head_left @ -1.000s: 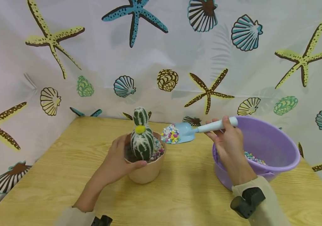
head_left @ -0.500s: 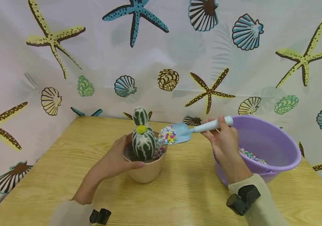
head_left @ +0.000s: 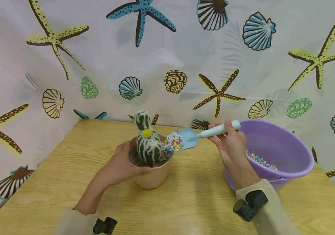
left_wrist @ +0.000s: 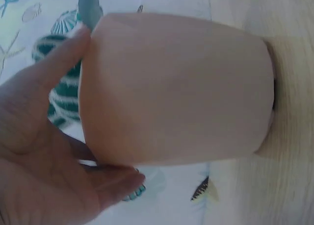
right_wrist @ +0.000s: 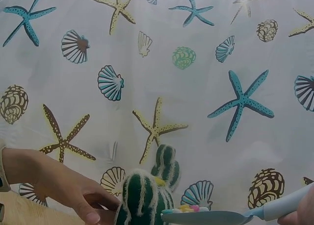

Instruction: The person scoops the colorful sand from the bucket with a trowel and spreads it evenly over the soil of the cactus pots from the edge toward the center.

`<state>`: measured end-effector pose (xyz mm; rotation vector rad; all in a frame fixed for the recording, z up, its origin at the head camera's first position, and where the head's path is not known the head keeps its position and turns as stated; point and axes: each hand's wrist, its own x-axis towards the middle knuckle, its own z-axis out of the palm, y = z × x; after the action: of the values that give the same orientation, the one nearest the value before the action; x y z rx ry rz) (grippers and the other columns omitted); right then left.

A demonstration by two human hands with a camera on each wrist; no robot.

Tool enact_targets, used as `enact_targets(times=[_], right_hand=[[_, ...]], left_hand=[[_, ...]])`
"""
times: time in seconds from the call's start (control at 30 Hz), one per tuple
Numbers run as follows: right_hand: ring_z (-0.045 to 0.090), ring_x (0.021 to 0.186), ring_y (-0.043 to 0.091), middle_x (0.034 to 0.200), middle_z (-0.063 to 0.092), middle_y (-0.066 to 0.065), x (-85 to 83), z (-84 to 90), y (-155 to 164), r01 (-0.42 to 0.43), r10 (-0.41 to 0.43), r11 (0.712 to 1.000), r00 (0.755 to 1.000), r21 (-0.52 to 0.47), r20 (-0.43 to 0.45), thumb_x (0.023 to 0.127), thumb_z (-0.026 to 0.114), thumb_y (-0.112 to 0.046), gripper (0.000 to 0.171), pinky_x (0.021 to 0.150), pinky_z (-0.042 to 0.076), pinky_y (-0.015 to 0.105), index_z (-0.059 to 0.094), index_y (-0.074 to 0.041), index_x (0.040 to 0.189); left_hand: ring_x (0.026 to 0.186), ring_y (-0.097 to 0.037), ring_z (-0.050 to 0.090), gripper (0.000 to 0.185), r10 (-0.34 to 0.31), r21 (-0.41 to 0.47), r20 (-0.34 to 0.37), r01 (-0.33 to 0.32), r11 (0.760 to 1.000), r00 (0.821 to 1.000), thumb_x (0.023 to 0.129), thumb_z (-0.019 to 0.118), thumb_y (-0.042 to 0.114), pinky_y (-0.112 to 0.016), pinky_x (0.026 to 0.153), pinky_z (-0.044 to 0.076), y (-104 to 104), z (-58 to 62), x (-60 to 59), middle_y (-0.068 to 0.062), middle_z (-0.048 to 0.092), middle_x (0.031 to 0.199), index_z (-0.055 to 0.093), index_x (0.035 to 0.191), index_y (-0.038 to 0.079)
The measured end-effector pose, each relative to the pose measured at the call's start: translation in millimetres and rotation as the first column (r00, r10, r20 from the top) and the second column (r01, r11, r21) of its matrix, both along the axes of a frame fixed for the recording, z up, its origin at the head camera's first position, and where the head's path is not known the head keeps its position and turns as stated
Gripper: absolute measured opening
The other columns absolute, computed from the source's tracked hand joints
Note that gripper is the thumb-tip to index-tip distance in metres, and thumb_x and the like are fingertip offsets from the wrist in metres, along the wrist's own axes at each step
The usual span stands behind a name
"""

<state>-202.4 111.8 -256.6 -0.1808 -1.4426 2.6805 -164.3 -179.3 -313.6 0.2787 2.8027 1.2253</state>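
A peach-coloured flowerpot (head_left: pixel 151 178) stands on the table, holding a green-and-white striped cactus (head_left: pixel 149 150) with a yellow flower. My left hand (head_left: pixel 121 166) grips the pot's rim, thumb along the near side and fingers at the far left; the left wrist view shows this from the pot's side. In my right hand (head_left: pixel 232 147) is the handle of a light blue trowel (head_left: pixel 188 138). Its blade carries a heap of multicoloured pebbles (head_left: pixel 173 141), and the tip reaches over the pot's right rim, close to the cactus. More pebbles lie inside the pot on that side, partly hidden by the blade.
A purple bucket (head_left: pixel 276 140) stands at the right, just beyond my right forearm, with pebbles (head_left: pixel 261 160) in its bottom. Behind the wooden table (head_left: pixel 182 202) hangs a white curtain (head_left: pixel 155 62) printed with starfish and shells.
The trowel has moved left with its pebbles, from beside the pot to over its right rim. The cactus's top now leans further left. My left hand has stayed on the pot.
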Motion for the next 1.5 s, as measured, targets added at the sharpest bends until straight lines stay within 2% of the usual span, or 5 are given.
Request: enact_targets(times=[0.27, 0.53, 0.73, 1.1, 1.5], right_hand=[[0.064, 0.090, 0.018, 0.100, 0.048, 0.008, -1.4, -1.7, -2.1, -0.018, 0.019, 0.998, 1.000, 0.059, -0.012, 0.104, 0.032, -0.025, 0.020, 0.098, 0.046, 0.048, 0.041, -0.008, 0.103], [0.058, 0.110, 0.028, 0.104, 0.046, 0.009, -1.6, -4.7, -4.1, -0.019, 0.019, 0.998, 1.000, 0.068, 0.001, 0.104, 0.032, -0.024, 0.017, 0.099, 0.045, 0.047, 0.040, -0.009, 0.103], [0.056, 0.111, 0.030, 0.104, 0.046, 0.008, -2.9, -11.2, -10.1, -0.016, 0.016, 0.997, 1.000, 0.073, -0.001, 0.104, 0.032, -0.021, 0.016, 0.098, 0.047, 0.047, 0.041, -0.009, 0.100], [0.064, 0.085, 0.013, 0.096, 0.053, 0.003, -4.6, -13.4, -18.0, -0.005, 0.008, 0.989, 1.000, 0.150, -0.019, 0.104, 0.037, -0.022, 0.013, 0.083, 0.055, 0.036, 0.044, -0.011, 0.103], [0.066, 0.087, 0.013, 0.090, 0.057, -0.002, -1.0, -1.8, -16.7, -0.049, 0.061, 0.978, 0.997, 0.204, -0.052, 0.101, 0.045, -0.023, 0.011, 0.079, 0.057, 0.032, 0.046, -0.012, 0.098]], left_hand=[[0.141, -0.045, 0.015, 0.112, -0.067, 0.046, -0.056, 0.069, 0.997, 0.996, 0.076, 0.077, 0.046, -0.064, 0.108, 0.025, -9.2, -6.5, -5.6, -0.029, 0.011, 0.153, 0.009, 0.151, 0.000], [0.121, -0.052, 0.046, 0.120, 0.075, -0.161, -0.037, -0.080, 0.984, 0.996, 0.072, 0.068, 0.068, -0.061, 0.092, 0.044, 6.4, 1.0, 5.7, -0.034, 0.023, 0.147, 0.012, 0.150, -0.002], [0.116, -0.053, 0.050, 0.122, 0.100, -0.197, -0.023, -0.102, 0.975, 0.995, 0.072, 0.068, 0.069, -0.060, 0.089, 0.046, 10.5, 4.1, 10.1, -0.034, 0.023, 0.147, 0.011, 0.149, -0.006], [0.135, -0.045, 0.029, 0.103, -0.076, 0.033, -0.141, 0.082, 0.996, 0.987, 0.076, 0.079, 0.041, -0.062, 0.105, 0.031, -6.5, -3.2, 1.2, -0.027, 0.029, 0.147, 0.020, 0.150, 0.001], [0.138, -0.045, 0.025, 0.107, -0.100, -0.001, -0.117, 0.101, 0.995, 0.988, 0.078, 0.076, 0.045, -0.063, 0.106, 0.029, -13.9, -6.3, -1.0, -0.025, 0.027, 0.151, 0.012, 0.151, -0.001]])
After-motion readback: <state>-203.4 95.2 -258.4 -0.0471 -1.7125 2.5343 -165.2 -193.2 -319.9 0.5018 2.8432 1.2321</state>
